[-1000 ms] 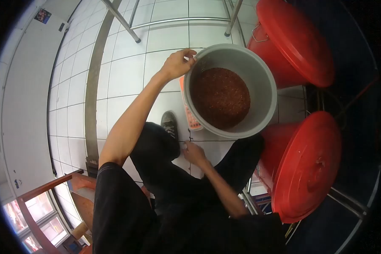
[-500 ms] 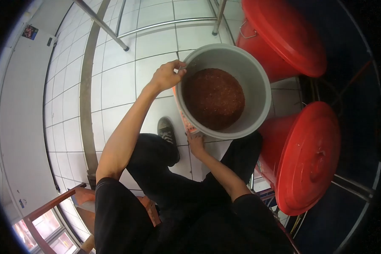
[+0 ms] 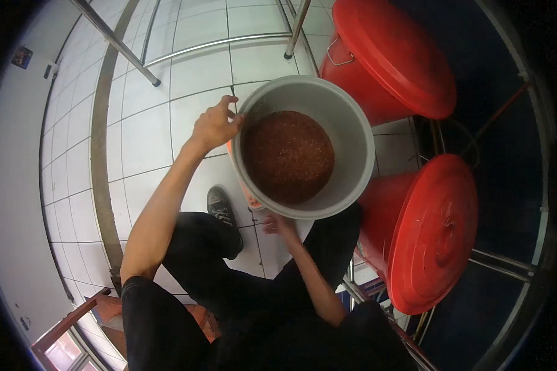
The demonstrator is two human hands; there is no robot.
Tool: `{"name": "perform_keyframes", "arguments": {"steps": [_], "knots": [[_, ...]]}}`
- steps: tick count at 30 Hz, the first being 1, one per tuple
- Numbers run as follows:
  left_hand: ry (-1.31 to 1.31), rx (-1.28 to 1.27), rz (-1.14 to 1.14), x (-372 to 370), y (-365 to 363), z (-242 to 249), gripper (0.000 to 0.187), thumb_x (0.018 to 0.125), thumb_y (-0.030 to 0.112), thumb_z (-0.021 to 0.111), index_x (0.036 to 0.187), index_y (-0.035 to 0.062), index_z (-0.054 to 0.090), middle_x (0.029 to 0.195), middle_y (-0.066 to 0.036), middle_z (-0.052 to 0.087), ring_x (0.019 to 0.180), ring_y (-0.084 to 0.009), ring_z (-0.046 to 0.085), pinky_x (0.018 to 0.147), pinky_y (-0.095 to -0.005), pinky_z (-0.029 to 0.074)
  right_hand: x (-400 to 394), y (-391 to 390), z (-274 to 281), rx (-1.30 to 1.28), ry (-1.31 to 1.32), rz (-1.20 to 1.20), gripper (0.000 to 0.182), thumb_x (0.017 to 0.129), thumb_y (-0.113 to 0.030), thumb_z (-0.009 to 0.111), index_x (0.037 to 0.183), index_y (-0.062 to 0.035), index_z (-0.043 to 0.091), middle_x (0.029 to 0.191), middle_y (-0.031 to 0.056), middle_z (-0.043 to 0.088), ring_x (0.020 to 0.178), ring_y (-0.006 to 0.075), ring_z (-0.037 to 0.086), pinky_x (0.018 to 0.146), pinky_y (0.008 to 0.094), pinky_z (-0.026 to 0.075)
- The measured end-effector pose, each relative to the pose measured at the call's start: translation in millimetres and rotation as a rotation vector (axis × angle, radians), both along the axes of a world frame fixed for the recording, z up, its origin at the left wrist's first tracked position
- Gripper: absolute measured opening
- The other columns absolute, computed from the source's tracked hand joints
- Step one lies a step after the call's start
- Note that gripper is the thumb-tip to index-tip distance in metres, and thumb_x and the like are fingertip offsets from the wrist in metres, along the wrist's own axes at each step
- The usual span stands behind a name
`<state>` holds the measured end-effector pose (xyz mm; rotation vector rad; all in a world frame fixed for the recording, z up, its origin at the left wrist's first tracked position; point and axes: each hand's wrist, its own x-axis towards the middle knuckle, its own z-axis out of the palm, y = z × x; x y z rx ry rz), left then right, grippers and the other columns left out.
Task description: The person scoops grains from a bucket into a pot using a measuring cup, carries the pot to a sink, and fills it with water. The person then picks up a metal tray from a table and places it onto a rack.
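Note:
A large grey pot [image 3: 358, 123] holds a reddish-brown grainy mass [image 3: 289, 157] in its bottom. My left hand [image 3: 216, 125] is at the pot's left rim, index finger lifted away and the other fingertips close to the rim. Just below the near rim, my right hand [image 3: 280, 225] has its fingers apart and nothing in them. Mostly hidden under the pot, a flat orange base [image 3: 254, 201] shows along the left side.
Two red lidded bins [image 3: 387, 89] [image 3: 433, 235] stand to the right. A metal frame [image 3: 223, 42] rises from the white tiled floor [image 3: 145, 139] at the far side. My shoe [image 3: 220, 204] is left of the pot, and a pale panel [image 3: 21, 185] runs along the left.
My left hand has loosened at the rim, its index finger now raised. My right hand has come off the orange base's near edge. The whole view has shifted, moving the pot leftward in it.

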<state>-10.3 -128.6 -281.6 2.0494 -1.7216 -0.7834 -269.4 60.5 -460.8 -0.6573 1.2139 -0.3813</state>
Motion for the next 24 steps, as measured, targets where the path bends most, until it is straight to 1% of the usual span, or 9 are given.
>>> {"name": "perform_keyframes", "arguments": {"steps": [5, 9, 11, 12, 14, 17, 19, 21, 24], "knots": [[0.038, 0.22, 0.007, 21, -17, -12, 0.031, 0.09, 0.034, 0.06, 0.104, 0.0071, 0.065, 0.091, -0.015, 0.072, 0.09, -0.0321, 0.068, 0.082, -0.0418, 0.051, -28, -25, 113, -0.063, -0.027, -1.077, 0.054, 0.098, -0.048, 0.043, 0.135, -0.0075, 0.044, 0.115, 0.015, 0.061, 0.105, 0.0274, 0.059, 0.09, 0.0428, 0.048], [0.231, -0.046, 0.103, 12, -9, -43, 0.03, 0.092, 0.035, 0.058, 0.095, 0.0054, 0.063, 0.082, -0.017, 0.07, 0.078, -0.0346, 0.068, 0.073, -0.0423, 0.052, -36, -52, 95, -0.483, 0.403, -1.067, 0.05, 0.098, -0.032, 0.051, 0.129, 0.0059, 0.046, 0.109, 0.0192, 0.063, 0.096, 0.0326, 0.062, 0.085, 0.04, 0.049], [0.162, -0.167, 0.171, -3, -3, -46, 0.027, 0.094, 0.031, 0.055, 0.094, 0.0042, 0.06, 0.079, -0.02, 0.067, 0.075, -0.0388, 0.066, 0.069, -0.0439, 0.052, -50, -60, 86, -0.658, 0.709, -0.681, 0.043, 0.091, -0.016, 0.059, 0.123, 0.0113, 0.052, 0.111, 0.0211, 0.063, 0.1, 0.0324, 0.061, 0.09, 0.0402, 0.046], [0.241, -0.108, 0.209, -8, -2, -46, 0.023, 0.094, 0.026, 0.051, 0.097, 0.0052, 0.06, 0.082, -0.022, 0.067, 0.081, -0.0441, 0.063, 0.074, -0.0515, 0.049, -53, -62, 96, -0.664, 0.717, -0.649, 0.043, 0.091, -0.016, 0.059, 0.123, 0.0113, 0.052, 0.111, 0.0211, 0.063, 0.1, 0.0324, 0.061, 0.09, 0.0402, 0.046], [0.211, -0.096, 0.279, -5, -5, -45, 0.024, 0.094, 0.026, 0.051, 0.094, 0.0042, 0.059, 0.083, -0.023, 0.066, 0.082, -0.0446, 0.062, 0.074, -0.0513, 0.049, -42, -71, 126, -0.427, 0.744, -0.642, 0.034, 0.083, -0.005, 0.062, 0.111, 0.0138, 0.058, 0.11, 0.0244, 0.064, 0.101, 0.0328, 0.062, 0.09, 0.0413, 0.046], [0.19, -0.074, 0.393, 11, 10, -31, 0.025, 0.094, 0.026, 0.05, 0.09, 0.0026, 0.058, 0.083, -0.024, 0.065, 0.083, -0.0451, 0.062, 0.074, -0.0512, 0.049, -28, -84, 188, -0.584, 0.9, -0.531, 0.034, 0.08, -0.002, 0.058, 0.11, 0.0138, 0.059, 0.108, 0.0251, 0.065, 0.097, 0.0325, 0.063, 0.088, 0.0403, 0.047], [0.217, -0.048, 0.416, 25, 42, 7, 0.027, 0.094, 0.026, 0.049, 0.088, 0.0015, 0.058, 0.082, -0.024, 0.064, 0.081, -0.045, 0.061, 0.071, -0.0517, 0.047, -7, -81, 281, -0.582, 0.892, -0.555, 0.033, 0.077, -0.001, 0.056, 0.108, 0.0128, 0.06, 0.104, 0.024, 0.067, 0.094, 0.0321, 0.064, 0.086, 0.0395, 0.047], [0.267, -0.036, 0.443, 39, 94, 73, 0.029, 0.094, 0.028, 0.05, 0.086, 0.0008, 0.057, 0.079, -0.024, 0.063, 0.077, -0.0453, 0.06, 0.068, -0.0519, 0.046, -6, -69, 366, -0.482, 0.825, -0.298, 0.034, 0.078, -0.001, 0.057, 0.111, 0.0113, 0.059, 0.109, 0.0225, 0.066, 0.099, 0.0309, 0.063, 0.089, 0.0387, 0.046], [0.275, -0.108, 0.577, 57, 177, 227, 0.033, 0.095, 0.029, 0.05, 0.083, -0.001, 0.056, 0.077, -0.027, 0.058, 0.075, -0.0461, 0.056, 0.066, -0.0483, 0.044, 6, -26, 496, -0.452, 0.675, -0.324, 0.032, 0.083, 0.001, 0.059, 0.114, 0.0061, 0.059, 0.111, 0.0128, 0.065, 0.099, 0.0218, 0.06, 0.088, 0.0339, 0.045]]}}
